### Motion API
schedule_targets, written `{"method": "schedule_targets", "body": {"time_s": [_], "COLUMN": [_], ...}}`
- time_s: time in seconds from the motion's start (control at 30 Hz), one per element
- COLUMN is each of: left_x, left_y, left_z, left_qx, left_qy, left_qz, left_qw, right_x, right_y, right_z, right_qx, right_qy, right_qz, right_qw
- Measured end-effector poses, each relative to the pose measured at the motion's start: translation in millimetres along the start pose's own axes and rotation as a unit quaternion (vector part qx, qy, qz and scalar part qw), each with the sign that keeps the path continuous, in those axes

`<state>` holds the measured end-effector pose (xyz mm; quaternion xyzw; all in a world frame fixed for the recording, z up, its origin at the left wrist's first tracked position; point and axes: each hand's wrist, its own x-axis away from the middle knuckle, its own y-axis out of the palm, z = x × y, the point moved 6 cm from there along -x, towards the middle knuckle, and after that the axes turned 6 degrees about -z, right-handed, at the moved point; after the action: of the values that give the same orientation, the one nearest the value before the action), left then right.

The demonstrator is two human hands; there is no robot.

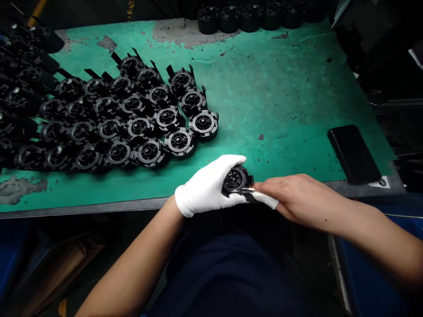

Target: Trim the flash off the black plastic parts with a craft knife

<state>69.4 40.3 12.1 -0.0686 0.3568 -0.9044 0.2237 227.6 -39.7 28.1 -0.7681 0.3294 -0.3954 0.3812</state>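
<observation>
My left hand (208,187), in a white glove, is closed around a round black plastic housing (234,179) just above the table's front edge. The housing's ringed face with its central hub is turned up toward me. My right hand (291,193) is bare except for a white cover on one digit. Its fingers are pressed together at the housing's right side, beside a small projecting tab. Something thin and narrow shows at these fingertips, too small to name. Left of my hands, several similar black housings (180,141) stand in rows, many with upright tabs.
A green table mat (264,88) with worn grey patches covers the bench. At the right front lies a black smartphone (355,154). More black housings (251,17) line the back edge. Below the bench are cardboard (62,268) at left and a blue bin (373,268) at right.
</observation>
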Motion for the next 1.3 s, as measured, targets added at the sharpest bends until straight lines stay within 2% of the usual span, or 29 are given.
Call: {"method": "schedule_targets", "body": {"time_s": [0.1, 0.17, 0.2, 0.23, 0.27, 0.33, 0.37, 0.43, 0.47, 0.5, 0.53, 0.6, 0.63, 0.67, 0.7, 0.8, 0.83, 0.9, 1.0, 1.1, 1.17, 1.23, 1.3], "left_x": [0.4, 4.5, 8.4, 13.5, 19.4, 29.8, 33.1, 36.0, 36.1, 35.5, 34.5, 32.8, 32.6, 33.2, 34.3, 39.2, 40.4, 42.0, 41.9, 39.9, 37.7, 34.5, 31.3], "left_y": [0.8, 4.7, 6.9, 9.6, 12.7, 20.4, 24.1, 28.2, 28.5, 27.9, 26.9, 25.5, 25.7, 26.3, 27.4, 31.2, 32.1, 33.1, 34.0, 33.8, 29.5, 21.2, 11.5], "left_z": [2.2, 3.5, 3.6, 3.7, 4.5, 7.3, 8.4, 8.5, 7.8, 7.2, 7.0, 6.6, 6.0, 4.8, 3.2, -0.9, -1.3, -0.6, 2.9, 8.9, 12.0, 11.6, 7.9], "left_qx": [0.007, 0.002, -0.004, -0.015, -0.029, -0.055, -0.063, -0.073, -0.076, -0.082, -0.089, -0.101, -0.103, -0.102, -0.097, -0.081, -0.081, -0.086, -0.089, -0.081, -0.071, -0.043, 0.003], "left_qy": [-0.001, -0.031, -0.057, -0.085, -0.109, -0.137, -0.144, -0.156, -0.163, -0.167, -0.167, -0.165, -0.165, -0.169, -0.175, -0.186, -0.185, -0.181, -0.178, -0.173, -0.164, -0.15, -0.127], "left_qz": [0.001, 0.042, 0.081, 0.126, 0.171, 0.228, 0.237, 0.234, 0.229, 0.226, 0.225, 0.226, 0.229, 0.233, 0.238, 0.253, 0.257, 0.262, 0.272, 0.283, 0.281, 0.245, 0.168], "left_qw": [1.0, 0.999, 0.995, 0.988, 0.979, 0.962, 0.959, 0.957, 0.957, 0.956, 0.956, 0.955, 0.954, 0.952, 0.95, 0.946, 0.945, 0.944, 0.942, 0.94, 0.943, 0.957, 0.978], "right_x": [-0.8, 4.0, 7.6, 11.6, 15.6, 21.2, 21.6, 19.3, 17.5, 15.8, 14.4, 12.7, 12.2, 11.4, 9.9, 1.6, -1.7, -8.3, -11.0, 2.0, 18.8, 36.3, 47.4], "right_y": [-10.3, -8.0, -1.8, 9.2, 24.3, 62.7, 79.4, 100.5, 103.9, 103.0, 98.6, 85.2, 80.3, 78.5, 79.9, 98.9, 105.8, 114.5, 113.8, 94.7, 74.5, 60.1, 55.8], "right_z": [3.5, 2.1, -0.1, -3.6, -9.2, -28.0, -40.6, -62.9, -71.3, -78.4, -85.4, -102.2, -111.3, -119.3, -124.7, -128.2, -127.9, -129.4, -136.3, -134.2, -118.4, -91.4, -61.1], "right_qx": [-0.028, -0.134, -0.215, -0.309, -0.411, -0.605, -0.673, -0.762, -0.786, -0.798, -0.798, -0.781, -0.781, -0.796, -0.826, -0.91, -0.921, -0.93, -0.937, -0.931, -0.906, -0.861, -0.809], "right_qy": [-0.003, 0.015, 0.036, 0.066, 0.098, 0.158, 0.168, 0.169, 0.162, 0.149, 0.125, 0.056, 0.025, 0.01, 0.016, 0.105, 0.129, 0.142, 0.113, 0.038, -0.023, -0.019, 0.041], "right_qz": [-0.005, 0.007, 0.017, 0.022, 0.026, 0.009, 0.001, 0.004, 0.014, 0.023, 0.026, 0.008, -0.01, -0.025, -0.03, 0.026, 0.054, 0.099, 0.138, 0.196, 0.275, 0.361, 0.403], "right_qw": [1.0, 0.991, 0.976, 0.949, 0.906, 0.78, 0.72, 0.625, 0.596, 0.584, 0.589, 0.622, 0.624, 0.604, 0.563, 0.4, 0.364, 0.324, 0.299, 0.307, 0.32, 0.358, 0.426]}}
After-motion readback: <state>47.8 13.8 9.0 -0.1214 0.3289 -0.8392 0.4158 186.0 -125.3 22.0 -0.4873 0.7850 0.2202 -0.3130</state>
